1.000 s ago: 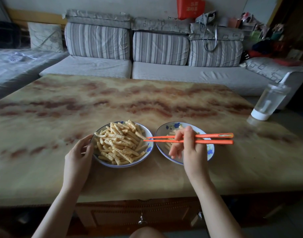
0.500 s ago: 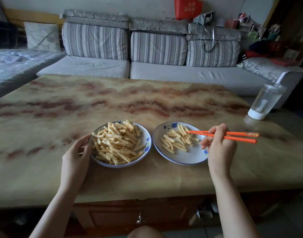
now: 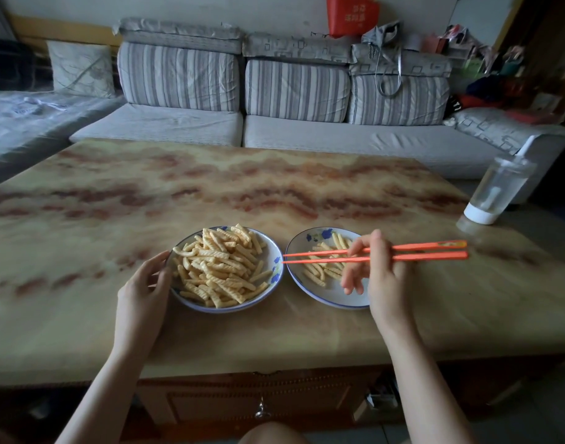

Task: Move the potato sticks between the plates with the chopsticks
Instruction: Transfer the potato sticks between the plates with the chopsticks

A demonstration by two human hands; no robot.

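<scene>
Two white plates with blue flowers stand side by side near the table's front edge. The left plate (image 3: 276, 251) is heaped with crinkled potato sticks (image 3: 221, 267). The right plate (image 3: 297, 248) holds a smaller scatter of potato sticks (image 3: 319, 270). My right hand (image 3: 375, 277) hovers over the right plate and grips a pair of orange chopsticks (image 3: 415, 252); their tips point left, reach the gap between the plates and carry nothing. My left hand (image 3: 143, 290) rests against the left plate's left rim with fingers curved along it.
A clear plastic cup (image 3: 495, 193) with a white base stands at the table's far right. The marbled table top (image 3: 210, 187) stretches away behind the plates. A striped grey sofa (image 3: 274, 100) lies beyond the table.
My right hand swung right over the right plate, then came back left; the chopstick tips now point at the gap between the plates. My left hand stayed at the left plate.
</scene>
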